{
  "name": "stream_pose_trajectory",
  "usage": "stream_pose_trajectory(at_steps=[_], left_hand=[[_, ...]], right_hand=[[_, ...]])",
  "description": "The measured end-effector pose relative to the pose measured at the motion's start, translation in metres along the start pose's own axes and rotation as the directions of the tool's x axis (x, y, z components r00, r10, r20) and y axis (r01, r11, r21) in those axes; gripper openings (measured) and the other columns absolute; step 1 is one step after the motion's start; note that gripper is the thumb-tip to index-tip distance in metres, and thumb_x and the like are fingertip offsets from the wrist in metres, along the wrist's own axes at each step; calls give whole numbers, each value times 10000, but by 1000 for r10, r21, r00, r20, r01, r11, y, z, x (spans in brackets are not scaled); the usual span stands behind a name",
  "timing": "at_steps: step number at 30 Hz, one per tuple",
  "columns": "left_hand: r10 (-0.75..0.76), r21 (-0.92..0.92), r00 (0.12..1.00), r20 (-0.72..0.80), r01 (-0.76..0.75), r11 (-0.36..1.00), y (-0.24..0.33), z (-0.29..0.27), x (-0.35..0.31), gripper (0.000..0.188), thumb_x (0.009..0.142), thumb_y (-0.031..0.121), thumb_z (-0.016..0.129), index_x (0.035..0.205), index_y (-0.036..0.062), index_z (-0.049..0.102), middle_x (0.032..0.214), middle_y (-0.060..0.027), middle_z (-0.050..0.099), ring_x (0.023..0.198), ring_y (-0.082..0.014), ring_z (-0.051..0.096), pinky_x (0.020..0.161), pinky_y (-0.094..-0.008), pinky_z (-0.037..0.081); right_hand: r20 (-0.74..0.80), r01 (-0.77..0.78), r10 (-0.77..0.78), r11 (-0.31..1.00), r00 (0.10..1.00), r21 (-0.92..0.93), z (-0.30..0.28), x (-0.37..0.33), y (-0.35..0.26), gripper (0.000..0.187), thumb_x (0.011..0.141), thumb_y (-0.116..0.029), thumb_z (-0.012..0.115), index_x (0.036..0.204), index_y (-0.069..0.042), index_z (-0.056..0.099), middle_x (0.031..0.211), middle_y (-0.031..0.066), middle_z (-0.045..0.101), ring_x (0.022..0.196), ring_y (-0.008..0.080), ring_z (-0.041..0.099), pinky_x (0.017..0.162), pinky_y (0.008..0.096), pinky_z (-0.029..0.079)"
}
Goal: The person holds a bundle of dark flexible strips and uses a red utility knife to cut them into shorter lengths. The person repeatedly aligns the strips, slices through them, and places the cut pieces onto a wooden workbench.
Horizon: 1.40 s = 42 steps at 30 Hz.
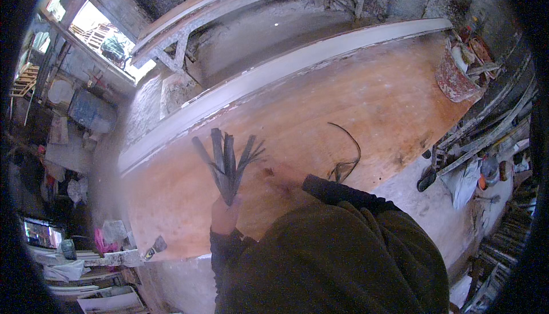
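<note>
The left hand (225, 215) is gripping a dark strip bundle (229, 172), its long axis running near to far, fanned ends pointing far; the right hand (283, 175) is holding I cannot tell what, if anything.

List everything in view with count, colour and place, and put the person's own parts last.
Table: 1, orange-brown with a whitish far edge, centre
Bundle of strips: 1, dark grey, left of centre
Curved strip: 1, dark, on the table, right of centre
Hand tool: 1, dark and yellow, near left corner
Bucket: 1, red, filled, table's far right end
Bench: 1, whitish, beyond the table
Barrel: 1, bluish grey, left
Smaller clutter: uncounted, mixed colours, both sides, too unclear to name
Left hand: 1, bare, around the bundle's lower end
Right hand: 1, bare, blurred, right of the bundle
Sleeves: 2, black, lower middle
</note>
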<state>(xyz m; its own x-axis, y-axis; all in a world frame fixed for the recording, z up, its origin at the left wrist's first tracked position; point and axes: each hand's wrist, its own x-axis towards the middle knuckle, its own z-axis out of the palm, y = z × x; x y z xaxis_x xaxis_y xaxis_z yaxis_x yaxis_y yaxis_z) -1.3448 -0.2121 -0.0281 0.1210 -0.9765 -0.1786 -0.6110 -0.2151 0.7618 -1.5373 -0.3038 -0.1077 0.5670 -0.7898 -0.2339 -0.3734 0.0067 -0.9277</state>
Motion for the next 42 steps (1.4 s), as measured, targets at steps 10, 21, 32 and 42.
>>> stream_pose_trajectory(at_steps=[10, 21, 32, 42], left_hand=[[-14, -196, 999, -46, 5, 981, -17, 2, -4, 208, 814, 199, 545, 958, 51, 517, 622, 48, 422, 543, -51, 390, 474, -207, 309], [-58, -758, 909, 412, 377, 532, 25, 69, 81, 198, 822, 162, 515, 975, 44, 471, 707, -33, 476, 650, -152, 509, 560, -321, 445], [-88, -893, 903, 421, 429, 131, -58, 187, 132, 69, 819, 109, 511, 851, 52, 490, 646, -17, 448, 525, -141, 444, 508, -319, 418], [-160, -763, 923, 350, 380, 523, -66, 103, 90, 133, 810, 128, 536, 915, 54, 500, 631, -10, 455, 508, -122, 438, 469, -281, 406]], right_hand=[[-336, 14, -169, 908, 926, -420, -96, -71, 79, 262, 724, -210, 587, 951, -82, 556, 863, 116, 594, 823, 252, 569, 728, 347, 450], [-530, -290, -42, 798, 847, -528, -108, -140, 127, 240, 630, -177, 656, 824, -53, 588, 802, 138, 561, 817, 324, 526, 716, 377, 428], [-824, -425, -203, 777, 529, -465, -112, -148, 128, 136, 635, -92, 626, 723, -23, 550, 776, 136, 543, 741, 290, 531, 665, 352, 431], [-776, -382, -156, 801, 612, -462, -157, -131, 134, 140, 652, -93, 604, 746, -16, 534, 698, 152, 556, 673, 306, 549, 606, 362, 437]])
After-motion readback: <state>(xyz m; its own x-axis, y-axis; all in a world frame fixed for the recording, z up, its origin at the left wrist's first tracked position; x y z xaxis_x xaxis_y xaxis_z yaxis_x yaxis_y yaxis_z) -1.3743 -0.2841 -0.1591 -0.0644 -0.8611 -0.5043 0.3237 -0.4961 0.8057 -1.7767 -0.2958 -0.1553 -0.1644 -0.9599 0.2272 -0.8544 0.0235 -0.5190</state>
